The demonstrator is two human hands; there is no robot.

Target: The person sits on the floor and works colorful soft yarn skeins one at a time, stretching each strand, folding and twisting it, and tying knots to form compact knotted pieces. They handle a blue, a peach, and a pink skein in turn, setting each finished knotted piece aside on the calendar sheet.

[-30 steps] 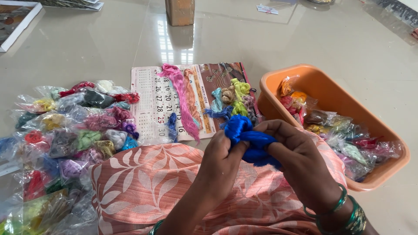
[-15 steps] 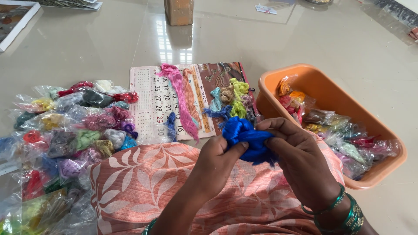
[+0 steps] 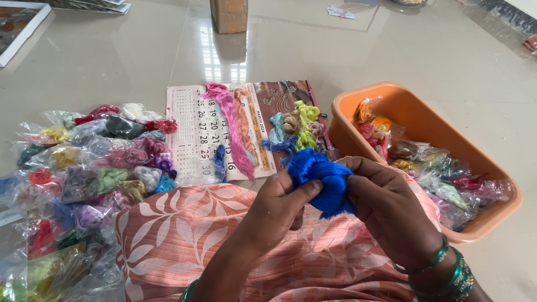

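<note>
A bundle of bright blue thread (image 3: 321,179) sits bunched between both hands, above my lap covered in peach leaf-patterned cloth (image 3: 179,235). My left hand (image 3: 278,210) pinches its left side with thumb and fingers. My right hand (image 3: 386,207), with green bangles at the wrist, grips its right side. Just beyond the hands, a calendar sheet (image 3: 196,134) lies on the floor with loose skeins on it: a long pink one (image 3: 229,131), an orange one (image 3: 244,120), plus green, tan and light blue knots (image 3: 296,126).
An orange plastic tub (image 3: 425,117) at the right holds several small bags of coloured thread. A spread of thread bags (image 3: 89,168) covers the floor at the left. A brown box (image 3: 229,15) stands far back; a framed board (image 3: 19,22) lies at top left.
The blue thread bundle has been gathered tighter and lifted slightly between the hands. My fingers have shifted around it; everything else stays put.
</note>
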